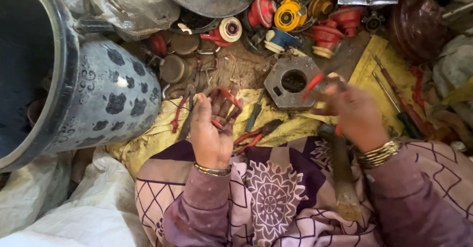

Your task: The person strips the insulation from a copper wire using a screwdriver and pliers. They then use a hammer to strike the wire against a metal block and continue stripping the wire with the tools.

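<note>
1. A big patterned pot (98,94) crowds the left edge; red and yellow parts (295,15) fill the top. The only open room is the yellow cloth (148,138) by the lap.
2. Left hand (212,128): fingers curled shut on a small red-handled tool (227,98).
3. Right hand (354,116), blurred: fingers clamped on red-handled pliers (313,84), just beside a grey metal plate (290,82).
4. A hammer (340,173) lies across the lap.
</note>
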